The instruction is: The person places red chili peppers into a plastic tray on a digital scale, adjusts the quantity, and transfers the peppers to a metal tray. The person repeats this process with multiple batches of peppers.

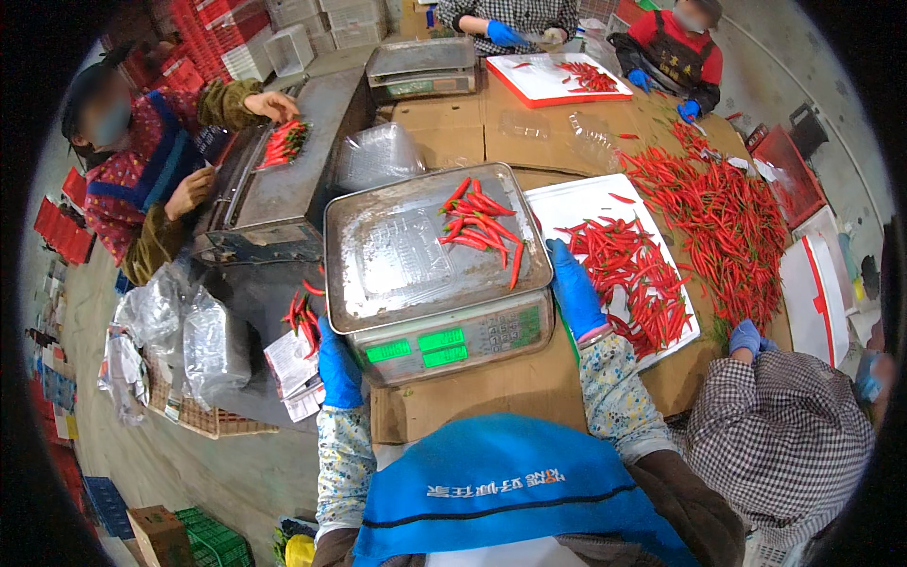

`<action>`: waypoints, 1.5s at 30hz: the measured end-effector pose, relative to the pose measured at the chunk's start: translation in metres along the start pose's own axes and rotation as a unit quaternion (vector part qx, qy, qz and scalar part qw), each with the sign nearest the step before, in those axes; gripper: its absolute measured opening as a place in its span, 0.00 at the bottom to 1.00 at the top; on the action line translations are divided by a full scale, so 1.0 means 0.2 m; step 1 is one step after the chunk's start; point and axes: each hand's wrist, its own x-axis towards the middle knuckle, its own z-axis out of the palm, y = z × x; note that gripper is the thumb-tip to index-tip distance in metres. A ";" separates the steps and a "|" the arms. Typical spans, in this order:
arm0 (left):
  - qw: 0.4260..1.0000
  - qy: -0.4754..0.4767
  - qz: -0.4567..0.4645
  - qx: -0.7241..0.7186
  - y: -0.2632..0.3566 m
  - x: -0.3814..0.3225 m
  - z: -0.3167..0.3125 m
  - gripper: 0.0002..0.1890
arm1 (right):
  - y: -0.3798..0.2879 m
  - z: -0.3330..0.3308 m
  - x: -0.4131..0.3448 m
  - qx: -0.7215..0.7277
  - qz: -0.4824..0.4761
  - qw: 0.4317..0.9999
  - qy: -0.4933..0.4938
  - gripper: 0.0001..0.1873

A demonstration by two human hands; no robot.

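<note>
A digital weighing scale [446, 347] with green lit displays stands before me on the cardboard-covered table. My left hand [339, 367], in a blue glove, grips its left side by the pan's near corner. On the opposite side my right hand [575, 290], gloved alike, holds the scale's edge, fingers partly hidden. The worn metal pan [354, 312] carries an open clear plastic clamshell box [404, 251] at its left. Loose red chili peppers [482, 220] with green tips lie toward the pan's right. Beside my right hand is a white foam tray [560, 195] holding many peppers.
A large chili heap [737, 234] covers the table's right. Stacked clear boxes [379, 156] sit behind the scale, near a metal wrapping machine [312, 156]. A co-worker handles a pepper pack [283, 145] there. Bagged packaging [212, 340] lies left. Another person's gloved hand [747, 340] is at right.
</note>
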 end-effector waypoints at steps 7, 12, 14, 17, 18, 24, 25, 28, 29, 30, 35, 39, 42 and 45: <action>0.999 -0.008 0.027 0.033 0.02 -0.04 -0.01 0.27 | -0.10 -0.06 -0.25 -0.081 -0.062 0.995 -0.018 0.27; 0.998 -0.030 0.046 -0.028 -0.07 0.02 -0.08 0.25 | -0.26 -0.45 -0.49 -0.464 -0.116 0.872 0.107 0.43; 0.995 -0.029 0.033 -0.090 -0.13 0.05 -0.11 0.25 | -0.28 -0.60 -0.60 -0.626 -0.112 0.763 0.114 0.50; 0.996 -0.027 0.055 -0.062 -0.18 0.06 -0.14 0.23 | -0.19 -0.72 -0.71 -0.659 -0.057 0.739 0.130 0.59; 0.998 -0.023 0.065 0.001 -0.18 0.06 -0.16 0.22 | -0.15 -0.74 -0.71 -0.671 -0.039 0.731 0.121 0.61; 0.995 -0.026 0.086 0.031 -0.13 0.03 -0.12 0.24 | 0.01 -0.82 -0.45 -0.643 -0.125 0.737 0.166 0.54; 0.993 -0.014 0.097 0.068 -0.12 0.02 -0.11 0.24 | 0.01 -0.82 -0.41 -0.643 -0.135 0.735 0.169 0.52; 0.996 -0.034 0.075 -0.022 -0.09 0.01 -0.09 0.25 | -0.01 -0.82 -0.37 -0.669 -0.142 0.715 0.144 0.42; 0.995 -0.039 0.047 -0.083 -0.08 0.00 -0.08 0.25 | -0.03 -0.81 -0.36 -0.665 -0.154 0.719 0.130 0.41; 0.985 -0.075 0.046 -0.151 -0.07 -0.01 -0.08 0.26 | -0.04 -0.81 -0.37 -0.674 -0.141 0.716 0.114 0.39; 0.994 -0.031 0.004 -0.106 -0.05 -0.04 -0.08 0.28 | -0.05 -0.84 -0.36 -0.642 -0.105 0.756 0.070 0.29; 0.998 0.002 0.032 0.057 -0.05 -0.07 -0.11 0.28 | -0.06 -0.87 -0.33 -0.514 -0.082 0.849 0.091 0.24; 0.984 -0.001 0.063 0.166 -0.03 -0.09 -0.15 0.29 | -0.15 -0.85 -0.33 -0.482 -0.095 0.852 0.181 0.22; 0.984 0.001 0.053 0.172 -0.02 -0.11 -0.16 0.30 | -0.36 -0.79 -0.33 -0.373 -0.029 0.902 0.214 0.22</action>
